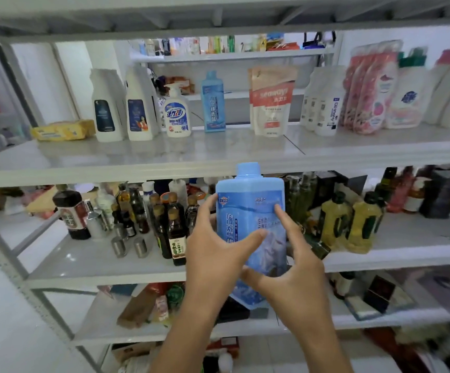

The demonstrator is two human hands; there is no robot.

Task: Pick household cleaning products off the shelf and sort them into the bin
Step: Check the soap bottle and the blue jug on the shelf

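Fingers (279,215) of the right hand (296,267) are lying up the front label of the blue bottle (248,192), with the thumb reaching across the lower part of it, so this hand is gripping the bottle from the right. The left hand (213,254) is gripping it from the other side, its thumb pressing over the middle of the label and its fingers wrapping round the left edge. Between the two hands the bottle is standing nearly upright in the air, cap (248,169) on top. It is being held in front of the shelving, and the cap is overlapping the front edge of the upper shelf (137,170).

On that upper shelf a second blue bottle (213,103) of the same kind is standing between a white pump bottle (177,114) and some red-and-white refill pouches (271,100). Two tall white bottles (124,109) are standing further left, beside yellow packs (62,130). Pink pouches (366,90) are leaning at the right.

On the shelf below, dark sauce bottles (175,230) are crowding behind the left hand, and yellow oil bottles (361,224) are standing to the right.
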